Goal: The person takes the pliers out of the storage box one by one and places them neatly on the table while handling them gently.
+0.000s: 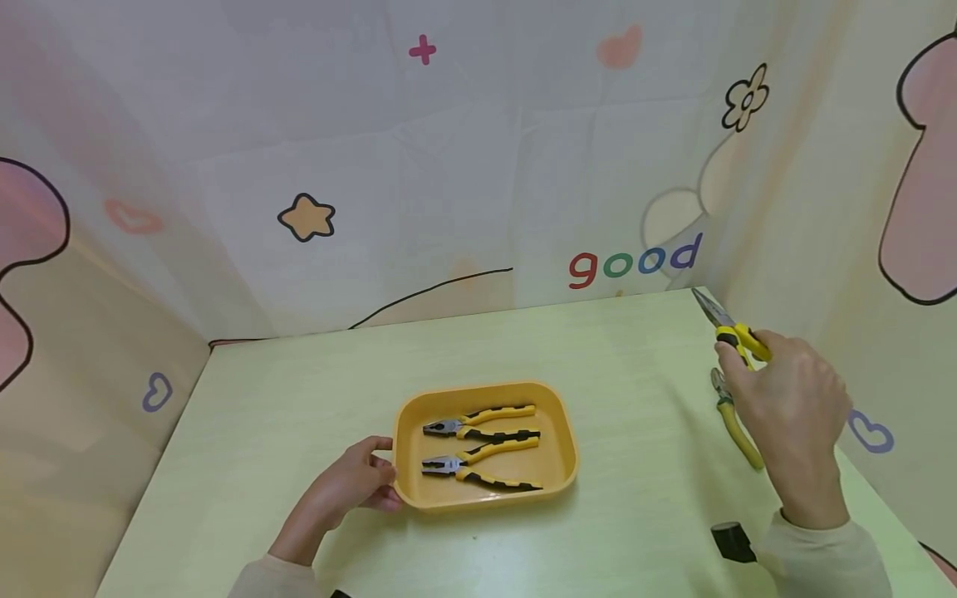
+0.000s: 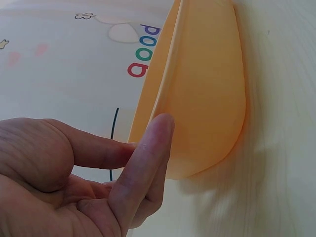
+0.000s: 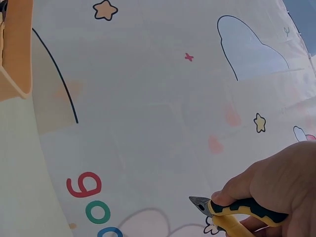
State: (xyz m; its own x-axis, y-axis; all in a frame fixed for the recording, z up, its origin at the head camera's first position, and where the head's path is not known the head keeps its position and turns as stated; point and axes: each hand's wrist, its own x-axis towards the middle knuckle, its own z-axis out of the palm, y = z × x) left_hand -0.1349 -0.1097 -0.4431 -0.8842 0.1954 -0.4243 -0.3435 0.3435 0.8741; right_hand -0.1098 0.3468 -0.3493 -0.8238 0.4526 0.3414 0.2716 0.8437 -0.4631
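Observation:
A yellow tray point(image 1: 557, 453) stands on the table, and my left hand point(image 1: 355, 480) pinches its left rim between thumb and fingers. Two pairs of combination pliers, an upper pair point(image 1: 444, 427) and a lower pair point(image 1: 443, 466), lie in it with yellow-and-black handles spread. My right hand point(image 1: 796, 407) grips long-nose pliers point(image 1: 719, 312) by their yellow-and-black handles, raised at the right with the tip pointing away. Below them, diagonal cutters point(image 1: 736, 428) with yellow-green handles lie on the table, partly hidden by that hand. In the left wrist view, fingers touch the tray wall point(image 2: 207, 89).
The pale green table point(image 1: 299, 390) is bordered by a printed curtain point(image 1: 449, 199) at the back and both sides. A black object point(image 1: 733, 541) shows beside the right sleeve point(image 1: 822, 555).

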